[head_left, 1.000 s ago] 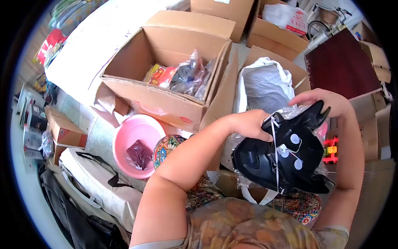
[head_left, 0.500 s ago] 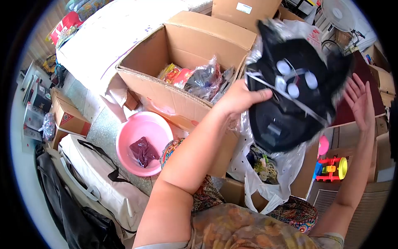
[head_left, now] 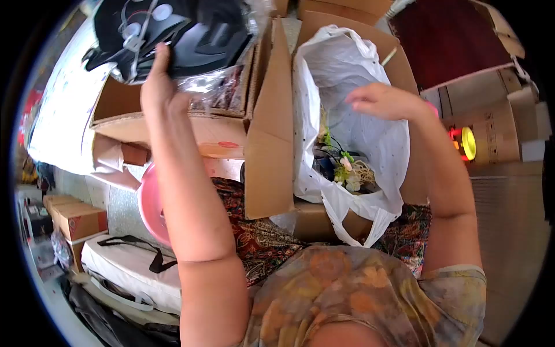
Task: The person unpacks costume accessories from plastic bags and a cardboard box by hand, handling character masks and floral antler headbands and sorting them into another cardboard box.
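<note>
Fingers, left hand (head_left: 156,88): gripping the mask (head_left: 199,46) by its near edge, probably so the strap (head_left: 135,62) and white discs (head_left: 163,11) are staying free.
Fingers, right hand (head_left: 388,102): bending loosely, holding nothing visible, hovering over the bag (head_left: 393,156).
Mask: extending beyond the left fingers, above the box (head_left: 225,134), hollow side facing the camera.
Long axis: running roughly sideways past the left fingers, horned end pointing left, narrower end right.
Plastic (head_left: 211,84): hanging right of the left fingers, apparently wrapping the mask.
</note>
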### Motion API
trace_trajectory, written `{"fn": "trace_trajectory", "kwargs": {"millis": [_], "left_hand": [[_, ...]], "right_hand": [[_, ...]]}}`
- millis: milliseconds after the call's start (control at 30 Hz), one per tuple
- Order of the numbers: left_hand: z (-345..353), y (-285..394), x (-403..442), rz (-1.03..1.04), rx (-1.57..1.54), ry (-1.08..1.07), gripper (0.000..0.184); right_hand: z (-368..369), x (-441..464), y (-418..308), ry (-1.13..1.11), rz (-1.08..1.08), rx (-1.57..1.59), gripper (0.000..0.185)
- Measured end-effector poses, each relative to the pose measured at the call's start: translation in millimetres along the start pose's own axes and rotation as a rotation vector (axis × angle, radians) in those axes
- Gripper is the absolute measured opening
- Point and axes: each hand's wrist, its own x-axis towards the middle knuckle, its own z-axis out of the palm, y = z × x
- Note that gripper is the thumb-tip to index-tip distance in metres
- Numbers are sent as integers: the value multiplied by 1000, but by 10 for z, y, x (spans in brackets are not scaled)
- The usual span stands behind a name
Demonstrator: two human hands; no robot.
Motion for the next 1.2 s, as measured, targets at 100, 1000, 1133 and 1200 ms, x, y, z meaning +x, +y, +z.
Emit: {"fn": "trace_trajectory", "kwargs": {"millis": [100,1000,1133,1200], "left_hand": [[-91,58,71,31,68,45,35],[35,-17,240,-1,223,84,35],[2,-9,295,-18,239,126,34],[4,-25,313,-18,250,121,34]], "right_hand": [[510,157,334,-71,153,-4,30],[2188,10,1477,-518,477,44,44],[1840,-7,1244,-328,383,13,35],[1594,14,1095,-267,368,-39,32]]}}
